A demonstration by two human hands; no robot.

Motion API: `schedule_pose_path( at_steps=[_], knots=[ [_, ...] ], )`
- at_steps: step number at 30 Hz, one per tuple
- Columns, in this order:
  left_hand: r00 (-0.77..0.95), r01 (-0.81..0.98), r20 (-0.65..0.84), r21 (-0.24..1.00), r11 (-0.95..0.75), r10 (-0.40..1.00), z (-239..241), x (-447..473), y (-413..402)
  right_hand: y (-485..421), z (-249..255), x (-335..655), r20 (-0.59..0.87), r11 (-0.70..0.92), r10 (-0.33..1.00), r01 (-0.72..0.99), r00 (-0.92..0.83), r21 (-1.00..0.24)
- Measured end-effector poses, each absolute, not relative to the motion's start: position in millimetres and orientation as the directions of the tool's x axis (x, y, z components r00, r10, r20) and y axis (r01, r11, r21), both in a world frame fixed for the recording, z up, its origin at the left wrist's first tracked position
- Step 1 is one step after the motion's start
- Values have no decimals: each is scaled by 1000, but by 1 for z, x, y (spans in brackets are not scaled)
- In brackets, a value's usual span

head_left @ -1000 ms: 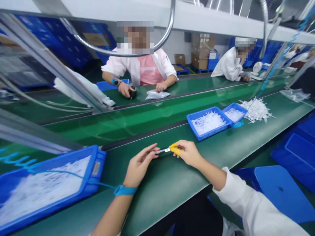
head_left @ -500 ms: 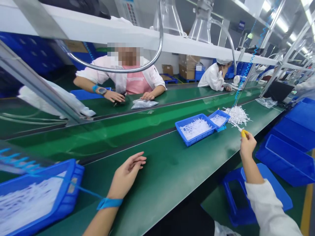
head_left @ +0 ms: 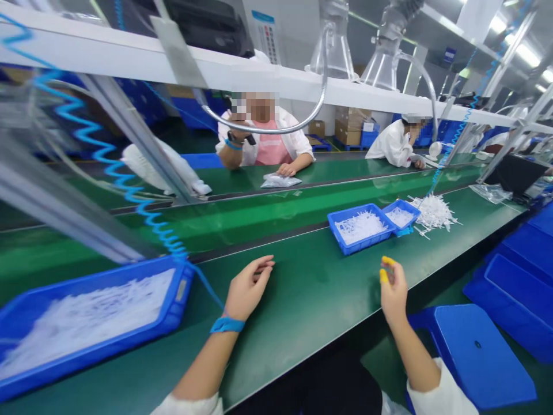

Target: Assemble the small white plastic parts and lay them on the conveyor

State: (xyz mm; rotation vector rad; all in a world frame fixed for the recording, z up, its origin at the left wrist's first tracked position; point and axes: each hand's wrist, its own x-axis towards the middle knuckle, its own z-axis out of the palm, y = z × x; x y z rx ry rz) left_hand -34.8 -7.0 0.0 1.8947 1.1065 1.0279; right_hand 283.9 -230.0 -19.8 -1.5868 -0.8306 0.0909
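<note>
My left hand (head_left: 249,286) hovers over or rests on the green bench top (head_left: 302,300), fingers loosely curved and apart from the thumb, with nothing seen in it. A blue wrist strap (head_left: 227,325) with a coiled cord circles that wrist. Yellow covers sit on two fingertips of my right hand (head_left: 394,288), which is empty, thumb and finger apart, above the bench near its front edge. Beyond it stand a blue tray (head_left: 360,248) of small white plastic pieces, a smaller blue tray (head_left: 417,214) of the same, and a loose pile of white strips (head_left: 434,212).
A large blue tray (head_left: 129,340) full of white pieces lies at the left. Blue stool (head_left: 479,346) and blue bins (head_left: 514,294) are at the right. Across the belt (head_left: 242,213), one co-worker (head_left: 268,144) has a hand on a clear bag (head_left: 280,180); another person (head_left: 393,141) sits farther along.
My right hand has drawn back from the white pile toward me and released the white piece it held. The view has turned left. The co-worker opposite has raised one hand with a dark object.
</note>
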Motion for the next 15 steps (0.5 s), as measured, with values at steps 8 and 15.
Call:
schedule_pose_path(
  at_steps=[8,15],
  knots=[
    [347,37,426,884,-466,836,10,-10,-27,-143,3,182,356,295,912,277,205,-914],
    [14,-287,222,935,-209,975,-3,39,14,-1,-7,120,217,199,973,197,75,-960]
  ],
)
